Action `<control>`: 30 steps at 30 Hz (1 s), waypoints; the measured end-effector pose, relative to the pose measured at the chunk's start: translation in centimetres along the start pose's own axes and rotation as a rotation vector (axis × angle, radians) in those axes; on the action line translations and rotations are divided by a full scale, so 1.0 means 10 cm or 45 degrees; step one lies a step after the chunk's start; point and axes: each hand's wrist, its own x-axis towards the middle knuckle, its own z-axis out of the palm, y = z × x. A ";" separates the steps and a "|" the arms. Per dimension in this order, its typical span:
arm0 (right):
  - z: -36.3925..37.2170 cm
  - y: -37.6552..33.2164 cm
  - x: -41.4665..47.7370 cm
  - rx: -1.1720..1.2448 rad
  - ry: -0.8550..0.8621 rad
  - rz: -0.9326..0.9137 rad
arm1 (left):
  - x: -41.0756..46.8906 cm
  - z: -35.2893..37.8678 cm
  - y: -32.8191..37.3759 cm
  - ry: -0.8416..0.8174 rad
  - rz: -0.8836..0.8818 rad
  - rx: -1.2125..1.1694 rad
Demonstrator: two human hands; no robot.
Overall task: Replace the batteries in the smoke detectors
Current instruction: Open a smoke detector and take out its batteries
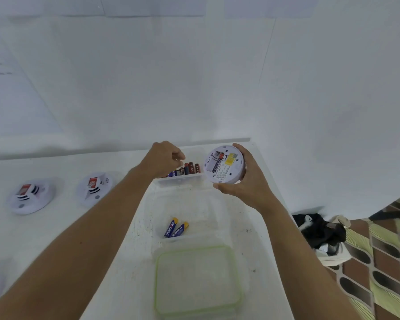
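Three round white detectors are in view. One (224, 164) is held up in the right hand (245, 181), back toward the camera, fingers wrapped around its rim; its open bay shows a red battery, beside a yellow sticker and printed label. The other two lie on the white table (67, 227) well to the left, side by side and apart: the far-left detector (31, 196) and the nearer detector (94, 187), each with a red label and dark slots.

The left hand (163, 159) hangs over the far box (183, 180), fingers curled and pinched together; whether they grip anything cannot be told. That clear plastic box holds a row of batteries (185, 169), red and blue, partly hidden by the hand, so their count is unclear.

A second clear box (187, 204) sits just in front of it, with two blue-and-gold batteries (176, 227) lying side by side at its near end. Nearest the camera lies a clear lid (198, 280) with a green seal around its rounded rectangle.

Off the table's right edge, a pale bag holding black cloth (321, 232) rests on a patterned floor of brown and yellow-green.
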 end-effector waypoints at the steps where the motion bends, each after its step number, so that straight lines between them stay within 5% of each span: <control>1: -0.01 0.02 0.01 -0.013 0.010 -0.003 | 0.05 0.03 0.00 -0.061 -0.011 0.064; 8: -0.07 0.15 0.07 -0.021 -0.006 0.017 | 0.28 0.23 0.04 -0.345 -0.032 0.304; 19: -0.10 0.18 0.10 -0.056 -0.022 -0.015 | 0.37 0.28 -0.01 -0.323 -0.059 0.286; 30: -0.05 0.14 0.03 0.008 -0.055 0.030 | -0.05 -0.08 0.25 -0.077 0.055 -0.738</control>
